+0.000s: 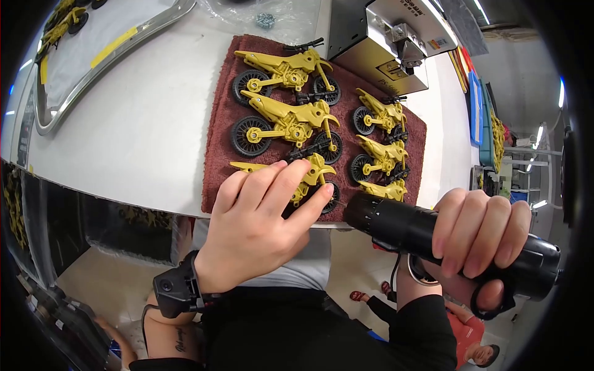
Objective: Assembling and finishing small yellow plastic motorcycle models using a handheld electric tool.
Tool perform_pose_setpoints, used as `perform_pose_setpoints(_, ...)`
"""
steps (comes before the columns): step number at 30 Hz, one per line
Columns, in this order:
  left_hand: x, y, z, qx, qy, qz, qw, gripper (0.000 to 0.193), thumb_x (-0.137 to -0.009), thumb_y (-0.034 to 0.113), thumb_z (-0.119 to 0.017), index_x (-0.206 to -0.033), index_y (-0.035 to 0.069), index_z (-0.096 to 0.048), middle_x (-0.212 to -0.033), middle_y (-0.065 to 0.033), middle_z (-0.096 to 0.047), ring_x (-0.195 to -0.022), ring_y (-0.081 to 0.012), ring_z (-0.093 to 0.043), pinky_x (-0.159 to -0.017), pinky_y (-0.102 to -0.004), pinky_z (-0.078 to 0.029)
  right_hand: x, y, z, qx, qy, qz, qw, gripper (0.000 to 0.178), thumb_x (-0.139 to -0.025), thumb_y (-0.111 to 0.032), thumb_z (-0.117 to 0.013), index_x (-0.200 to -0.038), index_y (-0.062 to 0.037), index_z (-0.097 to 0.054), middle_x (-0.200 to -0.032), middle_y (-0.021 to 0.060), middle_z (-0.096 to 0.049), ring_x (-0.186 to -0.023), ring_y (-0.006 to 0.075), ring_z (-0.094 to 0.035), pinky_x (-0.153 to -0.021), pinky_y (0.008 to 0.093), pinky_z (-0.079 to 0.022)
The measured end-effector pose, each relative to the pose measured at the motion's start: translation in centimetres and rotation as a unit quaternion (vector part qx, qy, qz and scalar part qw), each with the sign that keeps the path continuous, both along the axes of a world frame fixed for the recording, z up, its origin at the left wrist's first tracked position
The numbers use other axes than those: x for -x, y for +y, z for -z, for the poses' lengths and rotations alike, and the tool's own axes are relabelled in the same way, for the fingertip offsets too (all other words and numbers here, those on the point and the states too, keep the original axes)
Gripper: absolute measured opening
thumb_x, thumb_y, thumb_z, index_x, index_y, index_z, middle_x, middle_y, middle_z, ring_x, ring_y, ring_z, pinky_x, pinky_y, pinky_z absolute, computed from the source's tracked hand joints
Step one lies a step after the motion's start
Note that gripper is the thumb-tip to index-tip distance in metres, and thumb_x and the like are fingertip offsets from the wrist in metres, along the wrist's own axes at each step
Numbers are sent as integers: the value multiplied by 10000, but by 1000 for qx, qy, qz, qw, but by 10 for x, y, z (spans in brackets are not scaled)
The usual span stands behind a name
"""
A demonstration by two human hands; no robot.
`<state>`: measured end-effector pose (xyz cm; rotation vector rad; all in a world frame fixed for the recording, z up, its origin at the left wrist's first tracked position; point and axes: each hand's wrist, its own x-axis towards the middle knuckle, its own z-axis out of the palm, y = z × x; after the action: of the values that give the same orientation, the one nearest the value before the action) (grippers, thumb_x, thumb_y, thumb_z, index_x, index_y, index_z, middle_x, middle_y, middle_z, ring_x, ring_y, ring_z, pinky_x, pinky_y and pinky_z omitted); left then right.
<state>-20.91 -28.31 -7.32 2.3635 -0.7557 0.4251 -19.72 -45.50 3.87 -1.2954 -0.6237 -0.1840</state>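
My left hand [263, 207] lies over the nearest yellow toy motorcycle [318, 166] in the left column, fingers curled on it and steadying it on the cloth. It covers most of the toy's middle and rear wheel. In my right hand [479, 232] is a black electric screwdriver [396, 226], gripped around its body and held nearly level. Its head points left toward that toy's black front wheel [334, 196]; whether the bit touches cannot be made out. Beyond my left hand lie two more toy motorcycles, one in the middle [288, 120] and one at the far end [288, 67].
A maroon towel [216, 139] lies under the toys, with a second column of toy motorcycles [383, 156] on its right. A metal machine [387, 46] stands behind. A clear bag of small metal parts [265, 21] and a metal-rimmed tray [93, 77] sit farther left.
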Motion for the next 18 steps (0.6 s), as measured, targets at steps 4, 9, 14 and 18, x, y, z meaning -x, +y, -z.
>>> perform_pose_setpoints(4, -1, 0, 0, -8, -2, -1, 1000, 457, -576, 143, -599, -1022, 235, -636, -1087, -15, -516, -928, -176, -464, -811, -324, -290, -4, 2, 1, -1, 7, -5, 1000, 279, -663, -130, -688, -799, -99, -447, -638, 6, -515, -488, 110, -514, -520, 227, -455)
perform_pose_setpoints(9, -2, -1, 0, -14, -2, 1, 1000, 464, -571, 159, -608, -1028, 238, -634, -1104, -13, -509, -942, -186, -458, -819, -328, -290, -8, 2, 2, 41, -17, -48, 998, 289, -659, -98, -733, -772, -98, -467, -635, 10, -531, -501, 110, -538, -489, 210, -473)
perform_pose_setpoints(14, 0, 0, 0, -12, 8, 4, 1000, 471, -575, 165, -607, -1039, 242, -629, -1116, -19, -502, -952, -193, -452, -834, -331, -287, -26, -14, -5, 40, -28, -153, 987, 293, -646, -67, -758, -803, -77, -511, -710, 48, -590, -566, 139, -591, -521, 240, -514)
perform_pose_setpoints(18, 2, -1, 0, -11, 4, 8, 1000, 472, -580, 161, -598, -1044, 242, -624, -1115, -25, -503, -961, -199, -456, -847, -333, -282, -35, -33, -28, 4, -17, -252, 968, 295, -578, -24, -775, -760, -42, -543, -698, 66, -604, -544, 153, -599, -525, 251, -523)
